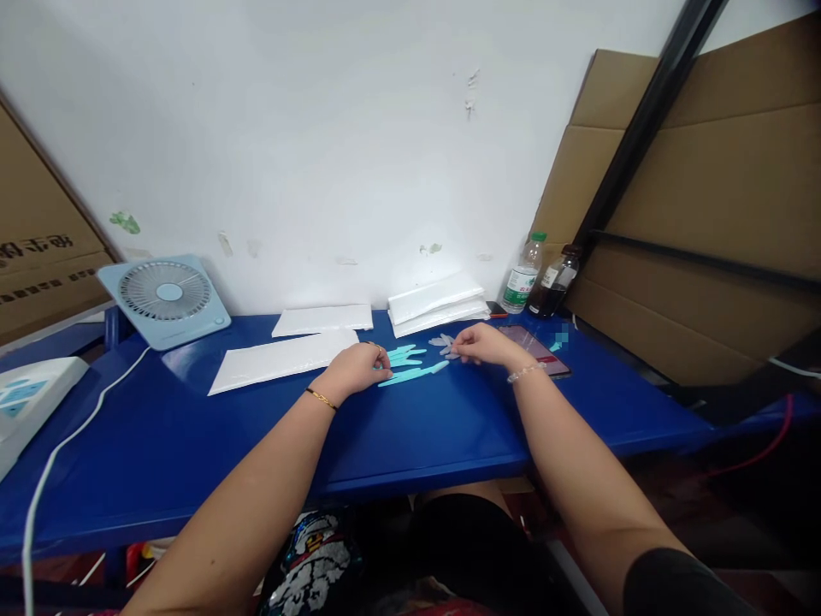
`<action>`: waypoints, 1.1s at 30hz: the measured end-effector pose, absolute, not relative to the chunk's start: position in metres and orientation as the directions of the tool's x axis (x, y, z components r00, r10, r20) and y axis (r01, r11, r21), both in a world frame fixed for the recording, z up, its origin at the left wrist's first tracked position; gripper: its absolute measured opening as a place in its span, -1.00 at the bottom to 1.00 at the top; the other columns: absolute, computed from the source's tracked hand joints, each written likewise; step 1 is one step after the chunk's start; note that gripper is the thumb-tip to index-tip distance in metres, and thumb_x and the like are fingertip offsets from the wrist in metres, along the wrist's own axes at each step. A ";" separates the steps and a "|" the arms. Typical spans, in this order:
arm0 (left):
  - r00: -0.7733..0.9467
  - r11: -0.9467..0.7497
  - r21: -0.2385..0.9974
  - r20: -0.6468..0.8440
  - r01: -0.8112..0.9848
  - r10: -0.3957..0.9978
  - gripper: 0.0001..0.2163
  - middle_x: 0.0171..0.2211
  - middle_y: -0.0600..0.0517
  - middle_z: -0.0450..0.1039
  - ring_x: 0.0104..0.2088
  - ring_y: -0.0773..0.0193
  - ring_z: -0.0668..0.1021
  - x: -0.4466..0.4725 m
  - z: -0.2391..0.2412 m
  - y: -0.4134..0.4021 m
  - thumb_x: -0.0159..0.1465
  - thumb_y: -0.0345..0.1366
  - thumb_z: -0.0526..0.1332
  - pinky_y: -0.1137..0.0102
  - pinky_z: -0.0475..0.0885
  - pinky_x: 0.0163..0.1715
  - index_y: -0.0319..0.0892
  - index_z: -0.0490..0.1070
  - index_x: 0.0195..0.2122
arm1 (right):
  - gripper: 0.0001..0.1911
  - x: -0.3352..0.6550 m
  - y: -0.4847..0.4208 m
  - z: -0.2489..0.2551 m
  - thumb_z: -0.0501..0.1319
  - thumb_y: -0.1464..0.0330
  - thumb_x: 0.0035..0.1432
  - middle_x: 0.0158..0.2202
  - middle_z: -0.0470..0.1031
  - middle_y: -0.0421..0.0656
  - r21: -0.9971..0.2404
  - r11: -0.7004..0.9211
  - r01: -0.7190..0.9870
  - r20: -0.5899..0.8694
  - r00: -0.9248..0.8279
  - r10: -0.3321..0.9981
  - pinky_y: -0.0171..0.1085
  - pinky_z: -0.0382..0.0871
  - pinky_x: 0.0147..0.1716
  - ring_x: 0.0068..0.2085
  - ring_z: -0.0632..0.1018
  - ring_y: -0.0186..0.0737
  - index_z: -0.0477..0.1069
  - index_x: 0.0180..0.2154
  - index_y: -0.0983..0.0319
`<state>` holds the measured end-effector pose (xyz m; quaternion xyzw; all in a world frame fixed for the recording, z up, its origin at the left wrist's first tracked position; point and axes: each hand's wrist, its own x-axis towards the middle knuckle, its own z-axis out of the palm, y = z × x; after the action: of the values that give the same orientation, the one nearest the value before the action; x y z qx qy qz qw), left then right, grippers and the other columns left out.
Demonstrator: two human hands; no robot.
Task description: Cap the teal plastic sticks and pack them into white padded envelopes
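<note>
My left hand [357, 369] rests on the blue table [256, 428], its fingertips on the near ends of several light turquoise strips [410, 364] lying side by side. My right hand [482, 344] lies palm down just right of them, fingers curled over a small pile of pale clear pieces [444, 342]. Whether it pinches one of them I cannot make out. A gold bracelet is on my left wrist and a beaded one on my right.
White padded envelopes [282, 359] lie left of the strips, another [324, 319] behind, and a stack [437, 302] by the wall. A light blue desk fan [165, 298] stands back left. A phone [535, 346], two bottles [522, 278] and cardboard are at right.
</note>
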<state>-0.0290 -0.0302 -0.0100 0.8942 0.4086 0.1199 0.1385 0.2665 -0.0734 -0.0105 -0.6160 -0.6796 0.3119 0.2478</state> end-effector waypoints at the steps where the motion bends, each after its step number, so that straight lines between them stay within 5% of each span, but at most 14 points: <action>1: 0.643 -0.631 0.327 0.088 0.703 0.761 -0.82 -0.34 0.02 0.49 -0.34 0.21 0.49 -0.028 -0.012 -0.030 0.07 -0.16 0.23 0.44 0.26 -0.44 -0.11 0.51 -0.36 | -0.82 0.270 -0.072 -0.012 0.32 0.28 -0.03 -0.51 0.54 -0.15 -0.672 0.051 0.739 -0.003 -0.071 0.997 -0.37 0.27 -0.54 -0.55 0.44 -0.35 0.54 -0.40 0.28; 5: 0.625 -0.607 0.312 0.054 0.731 0.779 -0.89 -0.41 0.04 0.51 -0.41 0.24 0.48 -0.026 -0.015 -0.030 0.08 -0.23 0.21 0.43 0.21 -0.48 -0.11 0.48 -0.45 | -0.89 0.278 -0.066 -0.019 0.32 0.42 -0.10 -0.41 0.58 -0.17 -0.528 0.100 0.843 0.048 -0.088 0.995 -0.36 0.32 -0.40 -0.39 0.52 -0.26 0.54 -0.40 0.25; 11: 0.631 -0.612 0.405 0.103 0.679 0.769 -0.87 -0.44 0.02 0.48 -0.43 0.24 0.47 -0.027 -0.011 -0.032 0.14 -0.22 0.16 0.43 0.22 -0.50 -0.15 0.41 -0.43 | -0.95 0.275 -0.063 -0.024 0.29 0.39 -0.09 -0.45 0.56 -0.17 -0.515 0.106 0.851 0.019 -0.112 0.993 -0.35 0.30 -0.42 -0.40 0.52 -0.24 0.48 -0.50 0.25; 17: 0.607 -0.500 0.707 0.126 0.500 0.785 -0.82 -0.42 0.08 0.43 -0.50 0.33 0.48 -0.025 -0.011 -0.032 0.23 -0.18 0.04 0.46 0.29 -0.52 -0.13 0.31 -0.26 | -0.84 0.260 -0.071 -0.016 0.28 0.31 -0.05 -0.52 0.48 -0.19 -0.768 0.205 0.607 0.131 -0.166 0.978 -0.36 0.31 -0.47 -0.47 0.50 -0.30 0.40 -0.44 0.27; 21: 0.604 -0.514 0.692 0.140 0.508 0.785 -0.80 -0.43 0.07 0.43 -0.50 0.33 0.42 -0.024 -0.011 -0.032 0.24 -0.18 0.00 0.46 0.27 -0.51 -0.14 0.32 -0.25 | -0.81 0.249 -0.074 -0.010 0.31 0.32 -0.07 -0.53 0.47 -0.21 -0.894 0.248 0.372 0.189 -0.190 0.963 -0.36 0.35 -0.45 -0.48 0.51 -0.32 0.38 -0.40 0.27; 33: 0.614 -0.524 0.699 0.153 0.486 0.774 -0.79 -0.44 0.06 0.42 -0.46 0.31 0.40 -0.024 -0.014 -0.027 0.20 -0.16 0.03 0.44 0.28 -0.47 -0.15 0.35 -0.28 | -0.70 0.244 -0.065 -0.020 0.36 0.21 -0.06 -0.52 0.53 -0.16 -0.960 0.185 0.209 0.162 -0.118 0.980 -0.37 0.36 -0.52 -0.54 0.49 -0.37 0.46 -0.38 0.31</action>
<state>-0.0243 -0.0274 -0.0138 0.8421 0.3742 0.2300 0.3128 0.2441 -0.0655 -0.0196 -0.4806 -0.6183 0.4205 0.4582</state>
